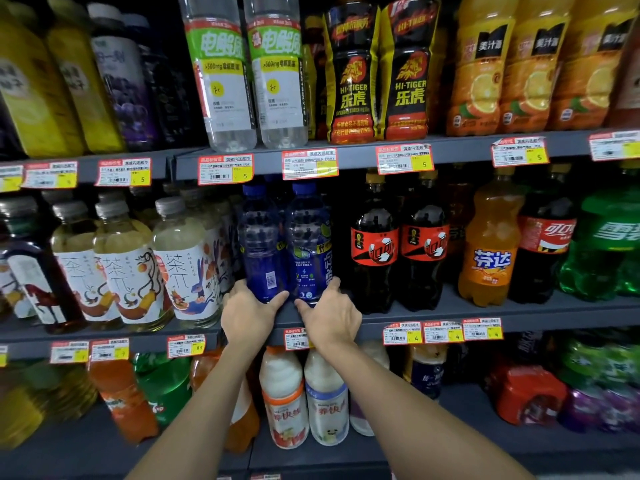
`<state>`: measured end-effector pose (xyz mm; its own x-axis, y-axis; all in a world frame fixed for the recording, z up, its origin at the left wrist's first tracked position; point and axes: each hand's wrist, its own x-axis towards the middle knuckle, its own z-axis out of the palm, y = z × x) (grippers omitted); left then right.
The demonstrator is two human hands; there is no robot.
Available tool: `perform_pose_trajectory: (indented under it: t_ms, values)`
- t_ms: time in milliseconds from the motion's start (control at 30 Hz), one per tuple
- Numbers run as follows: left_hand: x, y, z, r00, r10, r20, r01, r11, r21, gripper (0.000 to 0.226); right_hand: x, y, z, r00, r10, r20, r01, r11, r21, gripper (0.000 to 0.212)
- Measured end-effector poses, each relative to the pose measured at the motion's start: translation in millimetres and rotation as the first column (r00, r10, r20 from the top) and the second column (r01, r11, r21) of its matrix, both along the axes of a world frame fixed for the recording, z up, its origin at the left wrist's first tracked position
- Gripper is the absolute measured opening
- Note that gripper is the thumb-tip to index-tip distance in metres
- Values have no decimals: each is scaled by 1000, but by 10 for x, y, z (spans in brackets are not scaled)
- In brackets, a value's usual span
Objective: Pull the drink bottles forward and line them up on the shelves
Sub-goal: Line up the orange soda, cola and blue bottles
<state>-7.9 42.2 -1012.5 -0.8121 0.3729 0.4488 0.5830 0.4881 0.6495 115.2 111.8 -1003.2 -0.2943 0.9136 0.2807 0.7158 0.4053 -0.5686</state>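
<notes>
Two blue drink bottles stand side by side at the front of the middle shelf [485, 311]. My left hand [251, 311] grips the base of the left blue bottle [263, 244], thumb curled round its right side. My right hand [330, 315] grips the base of the right blue bottle [310, 240], thumb on its left and fingers round its right. More blue bottles stand behind them, mostly hidden.
Tea bottles [187, 258] stand just left of the blue ones, dark cola bottles [375, 247] just right. An orange soda [490, 244] and green soda [606, 247] follow. Clear electrolyte bottles [221, 74] fill the shelf above, milk drinks [285, 396] the shelf below.
</notes>
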Motion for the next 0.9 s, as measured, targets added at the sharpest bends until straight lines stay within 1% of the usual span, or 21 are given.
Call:
perform_pose_trajectory:
  t_ms: [67,167,233,300,367,433,533,633,767,900]
  values:
    - [-4,-5,-4,1000,-5,2,5,1000,11,77,16,-63,-13,1000,-15,3,14,1000,10,76]
    - [-16,-18,-15,1000,-26,-3,26,999,35,75,73,-142,-64,1000,-9,1,9,999,47,62]
    - [-32,-35,-25,999,-39,-1,39,998,41,77,131,-131,-88,1000,11,7,-11,997,77,59]
    - [-50,-47,-25,999,-48,17,48,998,35,80,173,-70,-93,999,36,1,-36,995,89,61]
    - [-66,-49,-20,998,-53,32,52,998,24,81,182,-20,-88,998,67,-3,-67,994,84,71]
    - [-59,-47,-20,998,-57,29,57,998,18,76,176,-2,-92,995,96,13,-97,991,88,81]
    - [-12,-10,-20,999,-52,17,51,998,40,71,184,-6,-118,993,118,5,-118,988,103,75]
    - [28,52,-5,999,-4,45,1,998,64,80,191,-49,-129,995,98,-23,-95,991,99,71]
    - [45,107,-13,999,38,24,-39,999,32,89,244,-53,-151,997,72,-10,-71,994,79,72]
    - [67,116,28,997,74,-3,-74,997,-3,86,318,20,-152,997,74,16,-75,994,81,71]
